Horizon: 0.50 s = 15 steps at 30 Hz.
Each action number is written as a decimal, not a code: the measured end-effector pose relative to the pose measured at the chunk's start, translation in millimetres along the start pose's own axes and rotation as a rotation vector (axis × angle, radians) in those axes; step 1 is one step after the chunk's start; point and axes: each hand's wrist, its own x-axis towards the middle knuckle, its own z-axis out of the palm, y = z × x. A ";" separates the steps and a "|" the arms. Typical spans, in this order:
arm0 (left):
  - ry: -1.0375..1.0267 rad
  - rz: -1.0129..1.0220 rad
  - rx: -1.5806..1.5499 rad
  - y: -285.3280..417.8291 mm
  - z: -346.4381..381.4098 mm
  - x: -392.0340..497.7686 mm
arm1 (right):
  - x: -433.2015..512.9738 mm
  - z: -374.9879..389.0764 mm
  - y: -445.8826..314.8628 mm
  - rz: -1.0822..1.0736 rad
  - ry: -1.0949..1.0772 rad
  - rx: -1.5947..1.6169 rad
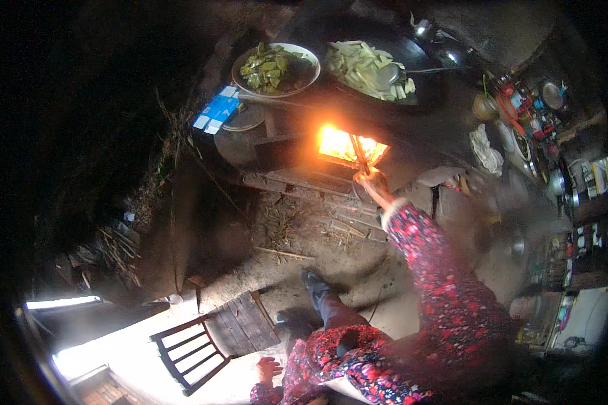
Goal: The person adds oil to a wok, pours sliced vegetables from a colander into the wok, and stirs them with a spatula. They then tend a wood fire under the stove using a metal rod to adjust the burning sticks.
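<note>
My right hand (pixel 373 183) is closed on a bundle of thin sticks (pixel 358 152), whose far ends reach into the bright fire (pixel 340 144) in the stove opening. Low in the picture, my left hand (pixel 268 368) hangs with nothing in it, fingers apart and slightly bent, beside a wooden chair (pixel 240 324). Above the fire, a large wok (pixel 414 96) holds pale green cut vegetables (pixel 367 66) and a metal ladle (pixel 389 74). To its left on the stove stands a white-rimmed bowl (pixel 311 56) of darker green cooked vegetables (pixel 268 68).
A blue flattened carton (pixel 217 110) lies at the stove's left edge. Firewood (pixel 119 253) is piled at the left, and a loose stick (pixel 286 253) lies on the floor. A white cloth (pixel 485 150), bottles and bowls crowd the right side. A kettle (pixel 423 28) stands behind the wok.
</note>
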 end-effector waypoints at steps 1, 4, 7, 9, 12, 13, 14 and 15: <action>0.093 0.037 0.236 -7.7 6.3 -1.8 | 17.3 4.0 -3.2 0.121 -0.027 -0.130; 0.021 0.032 -0.052 -19.0 6.3 -11.2 | 10.3 7.7 -1.1 0.099 -0.033 -0.054; 0.042 -0.013 -0.092 -39.5 10.7 -1.3 | -62.6 1.7 14.4 0.221 -0.072 0.138; 0.047 -0.109 -0.109 -58.9 12.7 17.4 | -127.9 -14.8 26.7 0.321 -0.143 0.021; -0.097 -0.080 -0.242 -83.8 13.7 37.0 | -231.7 -47.2 35.2 0.324 -0.167 0.019; -0.145 -0.033 -0.283 -87.9 16.1 37.7 | -257.9 -52.5 34.9 0.348 -0.174 0.024; -0.199 -0.047 -0.272 -87.5 19.3 36.9 | -282.0 -62.5 32.2 0.357 -0.242 -0.006; -0.067 0.007 -0.201 -83.1 17.9 34.5 | -298.0 -55.5 24.3 0.248 -0.312 -0.202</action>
